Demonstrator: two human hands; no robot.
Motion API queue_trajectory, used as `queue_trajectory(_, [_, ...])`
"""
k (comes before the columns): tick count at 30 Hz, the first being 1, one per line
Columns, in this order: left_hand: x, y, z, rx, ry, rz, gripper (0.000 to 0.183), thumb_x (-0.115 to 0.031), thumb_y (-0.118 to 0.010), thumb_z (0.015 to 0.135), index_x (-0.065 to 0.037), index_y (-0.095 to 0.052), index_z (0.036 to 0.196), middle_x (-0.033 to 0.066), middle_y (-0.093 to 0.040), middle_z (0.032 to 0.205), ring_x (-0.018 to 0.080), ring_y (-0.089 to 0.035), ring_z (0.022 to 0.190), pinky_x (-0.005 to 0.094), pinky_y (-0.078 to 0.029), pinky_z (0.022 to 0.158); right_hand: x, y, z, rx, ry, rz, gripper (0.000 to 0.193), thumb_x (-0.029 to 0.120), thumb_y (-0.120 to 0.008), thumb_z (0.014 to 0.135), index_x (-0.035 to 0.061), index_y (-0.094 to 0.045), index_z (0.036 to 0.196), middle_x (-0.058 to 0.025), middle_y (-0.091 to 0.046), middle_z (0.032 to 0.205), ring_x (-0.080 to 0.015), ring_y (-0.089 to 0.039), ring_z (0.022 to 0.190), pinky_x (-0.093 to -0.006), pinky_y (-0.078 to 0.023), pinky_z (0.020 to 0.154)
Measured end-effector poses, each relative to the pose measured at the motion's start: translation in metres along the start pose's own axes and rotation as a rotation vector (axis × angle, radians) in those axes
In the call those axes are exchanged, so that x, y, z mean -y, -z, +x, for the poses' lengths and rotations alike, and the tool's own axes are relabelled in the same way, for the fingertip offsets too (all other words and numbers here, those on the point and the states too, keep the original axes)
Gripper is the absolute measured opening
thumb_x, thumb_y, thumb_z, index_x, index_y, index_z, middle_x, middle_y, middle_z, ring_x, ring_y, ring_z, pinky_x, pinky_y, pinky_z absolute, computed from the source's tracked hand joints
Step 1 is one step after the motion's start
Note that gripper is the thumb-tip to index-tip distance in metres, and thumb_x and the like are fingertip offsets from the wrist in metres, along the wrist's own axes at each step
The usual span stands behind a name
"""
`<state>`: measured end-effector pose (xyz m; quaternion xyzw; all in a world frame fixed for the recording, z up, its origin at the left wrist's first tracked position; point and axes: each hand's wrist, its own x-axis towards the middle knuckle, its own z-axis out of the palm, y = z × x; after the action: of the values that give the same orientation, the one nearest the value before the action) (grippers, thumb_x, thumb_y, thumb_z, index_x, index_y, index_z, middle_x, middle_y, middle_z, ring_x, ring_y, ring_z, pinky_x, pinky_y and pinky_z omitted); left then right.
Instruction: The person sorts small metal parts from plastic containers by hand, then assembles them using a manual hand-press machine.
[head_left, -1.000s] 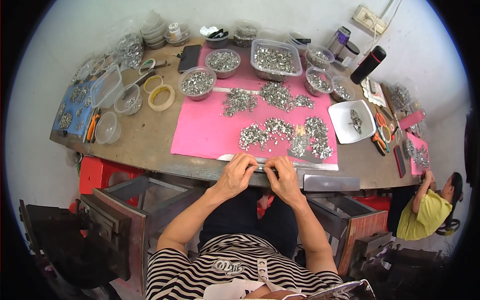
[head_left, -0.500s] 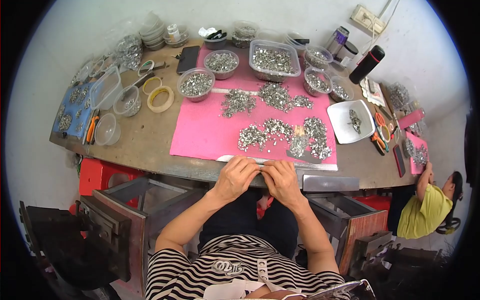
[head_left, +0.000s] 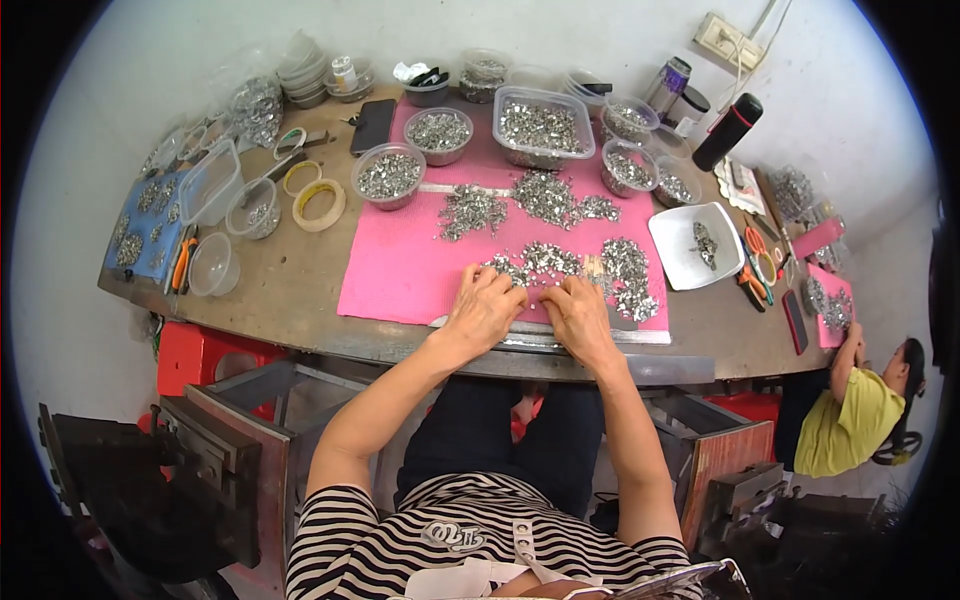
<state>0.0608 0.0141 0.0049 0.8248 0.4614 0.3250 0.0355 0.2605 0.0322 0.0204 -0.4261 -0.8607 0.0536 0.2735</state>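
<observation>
My left hand [head_left: 487, 305] is over the near part of the pink mat [head_left: 400, 255], its fingers curled down beside a heap of small silvery metal pieces [head_left: 508, 267]. To its right, my right hand [head_left: 578, 318] has its thumb and fingers drawn together at the near side of another heap of metal pieces [head_left: 551, 259]. What the fingertips of either hand hold, if anything, is too small or hidden to make out. Below my hands, a pale metal strip [head_left: 640, 337] runs along the mat's near edge.
Clear tubs of metal pieces [head_left: 390, 175] stand behind the heaps. At right are a white dish [head_left: 690, 278], orange-handled tools [head_left: 755, 243] and a black flask [head_left: 728, 131]. Tape rolls [head_left: 320, 205] lie at left. A person in yellow [head_left: 850, 425] works at far right.
Both hands have moved from the table's near edge forward onto the mat and the near metal heaps. They have come slightly apart from each other.
</observation>
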Motion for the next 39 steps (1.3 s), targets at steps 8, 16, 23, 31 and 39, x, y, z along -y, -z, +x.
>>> queue_trajectory(8, [0.008,0.007,-0.003,0.024,0.007,-0.001,0.007,-0.011,-0.069,0.087,-0.009,-0.064,0.092,0.0059,-0.060,0.090,0.0260,-0.056,0.095,0.0462,-0.037,0.095,0.003,-0.009,0.012,-0.013,0.027,0.072,0.010,0.009,-0.071,0.085,0.0091,-0.072,0.095,-0.0087,-0.058,0.087,-0.0283,-0.058,0.089,-0.0420,-0.042,0.080])
queue_trajectory(16, [0.010,0.017,-0.008,-0.001,0.025,-0.043,0.009,-0.008,-0.068,0.087,-0.009,-0.065,0.095,0.0062,-0.060,0.091,0.0253,-0.057,0.093,0.0438,-0.037,0.091,-0.001,-0.018,0.022,0.057,-0.068,0.209,0.008,0.011,-0.072,0.085,0.0057,-0.067,0.087,-0.0098,-0.060,0.085,-0.0289,-0.061,0.088,-0.0418,-0.042,0.081])
queue_trajectory(23, [0.000,0.024,-0.014,-0.007,0.065,-0.181,0.007,-0.006,-0.066,0.090,-0.006,-0.063,0.096,0.0072,-0.062,0.088,0.0276,-0.058,0.087,0.0406,-0.040,0.086,0.003,0.006,0.002,0.007,0.000,0.079,0.007,0.009,-0.072,0.086,0.0054,-0.065,0.086,-0.0088,-0.060,0.082,-0.0287,-0.060,0.081,-0.0407,-0.040,0.076])
queue_trajectory(31, [-0.035,0.016,-0.034,-0.052,0.165,-0.477,0.004,-0.004,-0.061,0.093,-0.002,-0.059,0.096,0.0114,-0.062,0.092,0.0293,-0.058,0.085,0.0395,-0.043,0.083,0.000,0.006,-0.009,-0.008,0.034,0.056,0.006,0.010,-0.072,0.086,0.0087,-0.070,0.092,-0.0070,-0.057,0.080,-0.0265,-0.059,0.082,-0.0395,-0.040,0.074])
queue_trajectory(39, [-0.041,0.010,-0.037,-0.071,0.155,-0.465,0.006,0.000,-0.062,0.090,0.000,-0.058,0.095,0.0126,-0.062,0.093,0.0308,-0.057,0.085,0.0398,-0.046,0.080,-0.005,0.009,-0.013,0.024,0.039,0.063,0.006,0.008,-0.073,0.084,0.0069,-0.071,0.090,-0.0079,-0.058,0.080,-0.0273,-0.058,0.081,-0.0397,-0.041,0.076])
